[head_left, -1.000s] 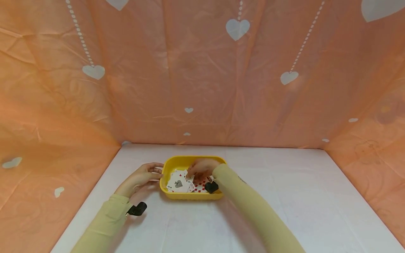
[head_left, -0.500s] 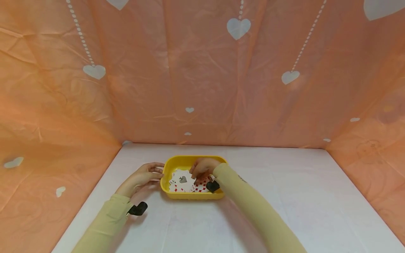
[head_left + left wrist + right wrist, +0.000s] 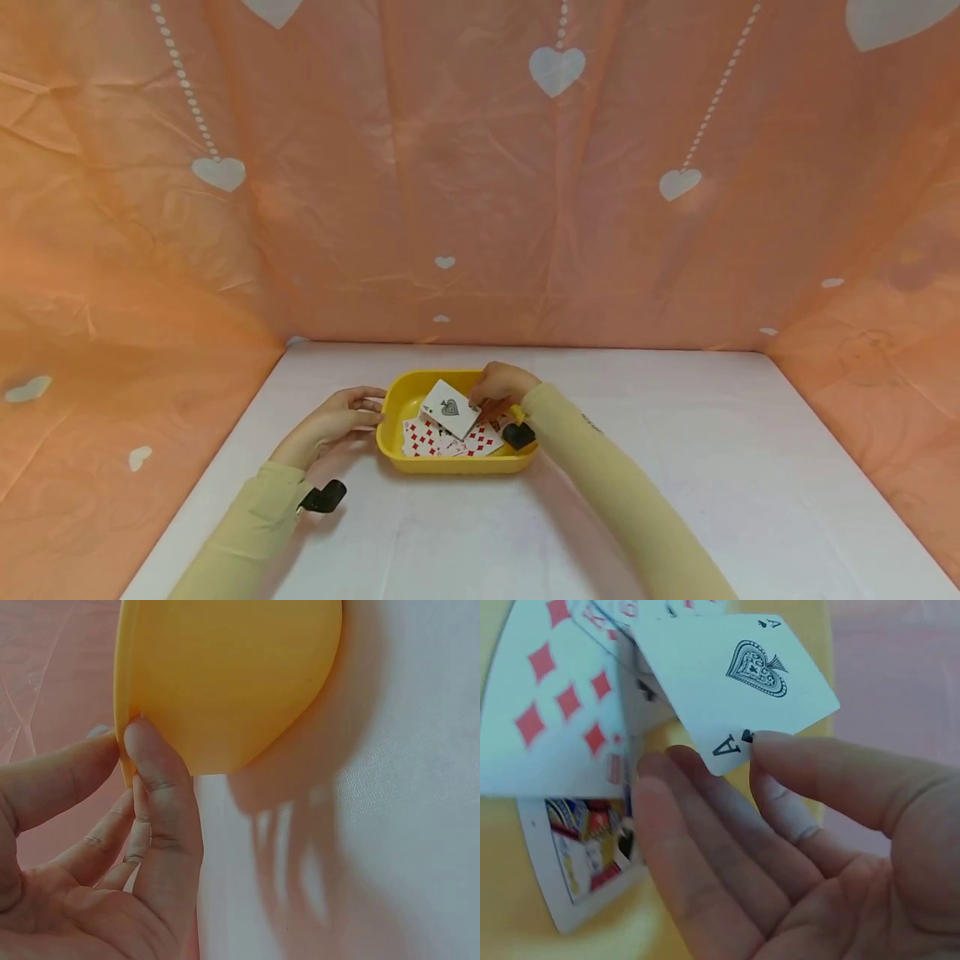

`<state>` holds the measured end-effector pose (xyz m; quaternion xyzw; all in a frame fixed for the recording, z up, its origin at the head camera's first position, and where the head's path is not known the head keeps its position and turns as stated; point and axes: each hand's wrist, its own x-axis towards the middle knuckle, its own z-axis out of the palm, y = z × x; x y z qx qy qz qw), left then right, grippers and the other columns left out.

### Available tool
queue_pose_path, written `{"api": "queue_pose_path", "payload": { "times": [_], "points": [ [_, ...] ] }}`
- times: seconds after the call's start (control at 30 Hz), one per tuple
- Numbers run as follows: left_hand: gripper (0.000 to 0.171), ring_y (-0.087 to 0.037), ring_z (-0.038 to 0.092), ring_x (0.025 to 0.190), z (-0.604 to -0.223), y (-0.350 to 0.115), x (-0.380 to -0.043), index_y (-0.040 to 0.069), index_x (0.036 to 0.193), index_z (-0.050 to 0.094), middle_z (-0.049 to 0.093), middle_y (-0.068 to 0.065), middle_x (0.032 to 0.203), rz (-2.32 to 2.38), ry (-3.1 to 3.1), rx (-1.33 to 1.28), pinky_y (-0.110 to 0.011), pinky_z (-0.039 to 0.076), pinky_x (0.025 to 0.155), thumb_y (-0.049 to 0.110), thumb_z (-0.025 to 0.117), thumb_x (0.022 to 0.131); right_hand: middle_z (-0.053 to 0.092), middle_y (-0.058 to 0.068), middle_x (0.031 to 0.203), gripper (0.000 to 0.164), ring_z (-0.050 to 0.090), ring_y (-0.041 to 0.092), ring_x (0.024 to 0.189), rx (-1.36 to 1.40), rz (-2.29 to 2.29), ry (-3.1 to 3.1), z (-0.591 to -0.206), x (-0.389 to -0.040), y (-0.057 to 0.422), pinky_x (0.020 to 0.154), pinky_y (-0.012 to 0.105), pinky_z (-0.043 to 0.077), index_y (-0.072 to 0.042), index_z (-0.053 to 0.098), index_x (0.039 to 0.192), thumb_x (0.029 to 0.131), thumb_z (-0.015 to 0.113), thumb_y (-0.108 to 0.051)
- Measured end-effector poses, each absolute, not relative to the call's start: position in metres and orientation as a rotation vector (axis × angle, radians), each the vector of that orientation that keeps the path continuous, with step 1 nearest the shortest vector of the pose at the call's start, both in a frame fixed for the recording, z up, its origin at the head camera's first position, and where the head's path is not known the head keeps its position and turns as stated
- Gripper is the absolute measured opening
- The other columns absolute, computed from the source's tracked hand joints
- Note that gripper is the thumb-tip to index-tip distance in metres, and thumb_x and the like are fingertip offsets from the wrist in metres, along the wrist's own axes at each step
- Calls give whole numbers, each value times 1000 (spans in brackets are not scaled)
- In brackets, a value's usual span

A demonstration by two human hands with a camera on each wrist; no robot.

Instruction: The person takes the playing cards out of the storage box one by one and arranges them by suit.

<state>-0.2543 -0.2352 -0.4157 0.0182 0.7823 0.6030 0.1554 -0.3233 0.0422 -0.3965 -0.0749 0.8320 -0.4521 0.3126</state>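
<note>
My left hand (image 3: 337,425) is at the left end of a yellow plastic tub (image 3: 457,467). In the left wrist view, thumb and forefinger pinch the rim of the tub (image 3: 232,682). My right hand (image 3: 504,389) is over the tub's right part and pinches one corner of an ace of spades (image 3: 447,410), held tilted above the other cards. The right wrist view shows the thumb on that corner of the ace (image 3: 754,686). Several loose playing cards (image 3: 420,439) lie overlapping inside, among them a diamond card (image 3: 566,697) and a partly covered face card (image 3: 585,855).
The tub stands on a white-covered table (image 3: 712,467). An orange cloth (image 3: 480,208) with white hearts forms the back and side walls. Small black cameras (image 3: 324,497) are strapped at both wrists.
My right hand has drawn the ace of spades up and to the right, off the pile. More of the diamond cards beneath now show. The left hand keeps its place at the rim.
</note>
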Motion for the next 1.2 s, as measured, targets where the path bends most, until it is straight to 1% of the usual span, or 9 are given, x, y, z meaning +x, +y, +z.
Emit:
{"api": "queue_pose_path", "payload": {
  "times": [0.17, 0.27, 0.33, 0.5, 0.7, 0.87, 1.0, 1.1, 1.2],
  "points": [
    [49, -20, 61, 85, -414, -235, -253, -11, 135, 38, 55, -24, 110, 1727, 2242, 54, -36, 53, 78, -4, 58, 91, 64, 8, 78, 10, 65, 20, 71, -242, -1229, 2208, -387, -325, 56, 79, 37, 54, 6, 67, 89, 86, 66, -3],
    [49, -21, 61, 85, -414, -236, -252, -10, 135, 39, 55, -23, 111, 1723, 2244, 43, -37, 53, 78, -3, 59, 91, 61, 6, 77, 11, 59, 16, 69, -277, -1293, 2196, -382, -326, 69, 78, 36, 54, 7, 67, 94, 87, 64, -2],
    [50, -21, 60, 84, -414, -236, -253, -10, 135, 40, 55, -22, 109, 1726, 2242, 42, -35, 53, 77, -2, 60, 90, 61, 5, 79, 13, 59, 15, 70, -291, -1337, 2190, -380, -328, 79, 77, 34, 54, 8, 66, 97, 87, 63, -1],
    [50, -18, 60, 82, -415, -236, -253, -12, 135, 38, 56, -23, 107, 1745, 2221, 49, -32, 53, 75, -4, 59, 90, 61, 9, 85, 16, 61, 18, 74, -284, -1437, 2179, -374, -330, 111, 78, 35, 53, 7, 62, 101, 89, 61, -3],
    [51, -18, 60, 82, -415, -235, -252, -12, 135, 38, 57, -22, 108, 1750, 2226, 31, -35, 53, 78, -3, 60, 90, 60, 13, 97, 20, 62, 21, 79, -234, -1584, 2120, -371, -329, 148, 89, 45, 48, 9, 54, 109, 92, 57, 0],
    [53, -18, 61, 83, -417, -235, -251, -12, 136, 36, 56, -23, 111, 1765, 2206, 32, -36, 53, 77, -3, 60, 90, 57, 15, 101, 21, 61, 21, 80, -154, -1664, 2103, -376, -326, 175, 86, 40, 50, 11, 51, 110, 92, 56, 1],
    [51, -19, 61, 83, -416, -235, -252, -12, 136, 36, 56, -23, 110, 1763, 2204, 19, -34, 53, 76, -4, 58, 91, 58, 14, 96, 22, 63, 21, 81, -50, -1711, 2104, -385, -323, 189, 85, 38, 51, 11, 51, 110, 91, 58, 1],
    [50, -19, 61, 83, -416, -234, -253, -12, 136, 37, 56, -22, 108, 1770, 2202, 13, -32, 53, 74, -5, 57, 90, 58, 10, 88, 21, 65, 19, 76, 20, -1754, 2074, -395, -321, 196, 83, 38, 52, 10, 51, 109, 91, 58, 2],
    [50, -18, 60, 83, -416, -233, -253, -12, 136, 37, 56, -23, 109, 1772, 2204, 14, -31, 53, 73, -5, 57, 90, 59, 9, 84, 23, 64, 17, 72, 35, -1760, 2063, -407, -319, 202, 81, 35, 53, 13, 51, 111, 91, 57, 3]
  ]
}}
